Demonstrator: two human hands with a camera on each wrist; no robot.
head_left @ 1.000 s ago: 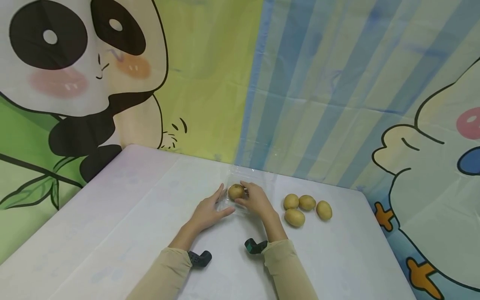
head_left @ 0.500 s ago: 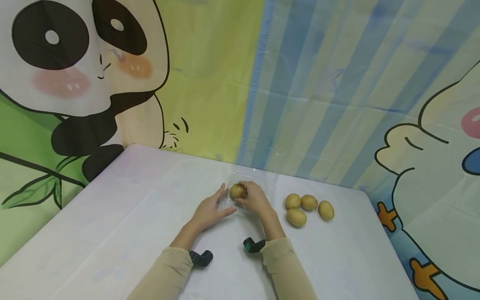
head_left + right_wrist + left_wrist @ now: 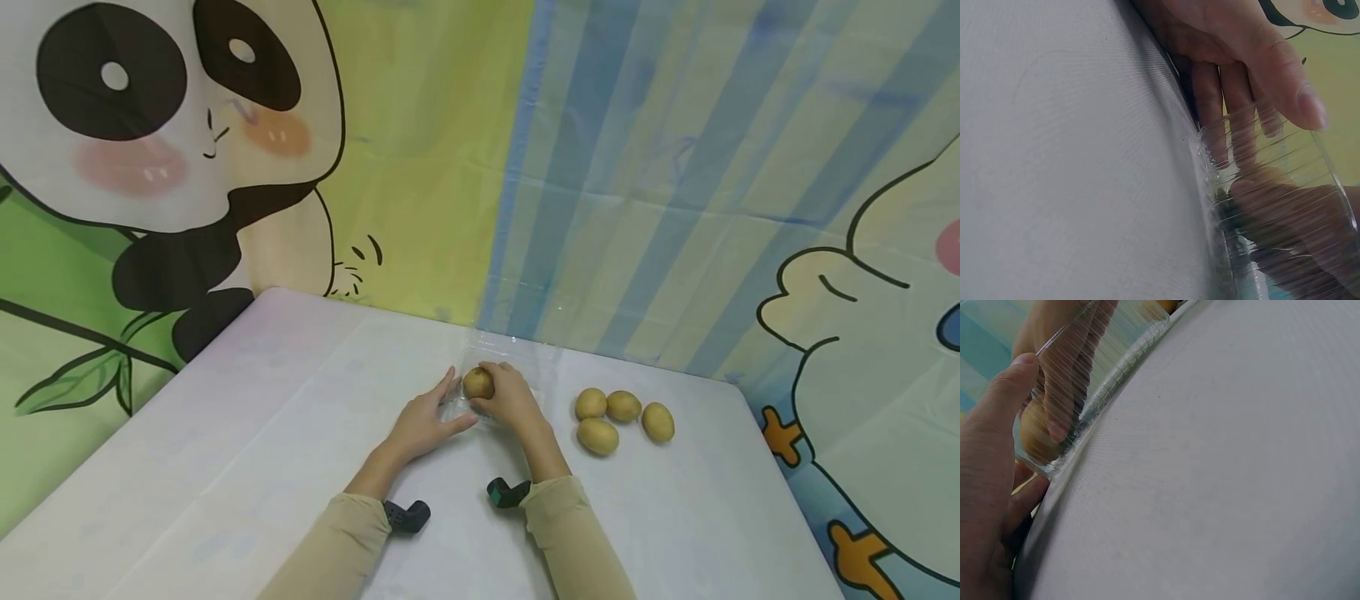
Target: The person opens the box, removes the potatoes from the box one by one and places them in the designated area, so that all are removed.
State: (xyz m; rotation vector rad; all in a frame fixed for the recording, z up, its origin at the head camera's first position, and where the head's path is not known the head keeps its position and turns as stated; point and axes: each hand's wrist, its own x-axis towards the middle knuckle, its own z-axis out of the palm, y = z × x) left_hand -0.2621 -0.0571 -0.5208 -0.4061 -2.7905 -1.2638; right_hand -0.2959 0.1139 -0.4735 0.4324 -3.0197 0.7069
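A clear plastic box (image 3: 525,348) with ribbed walls sits near the far edge of the table. My right hand (image 3: 513,397) reaches into it, thumb and fingers gripping a brownish-yellow potato (image 3: 477,383). The left wrist view shows that potato and the right fingers through the box's near wall. Against the near left corner of the box rests my left hand (image 3: 420,423), thumb (image 3: 1022,365) at the top rim and fingers spread straight along the left side. In the right wrist view the left thumb (image 3: 1310,109) overlaps the rim, while the right hand is partly blurred behind ribbed plastic.
Several more potatoes (image 3: 597,436) lie in a loose group on the white table (image 3: 247,467), to the right of the box. A printed cloth backdrop (image 3: 435,208) hangs behind the table. Black devices (image 3: 407,517) are worn on both wrists.
The view has swung slightly left, so everything appears shifted a little rightward. Both hands keep nearly the same pose around the box, the right one still on the potato.
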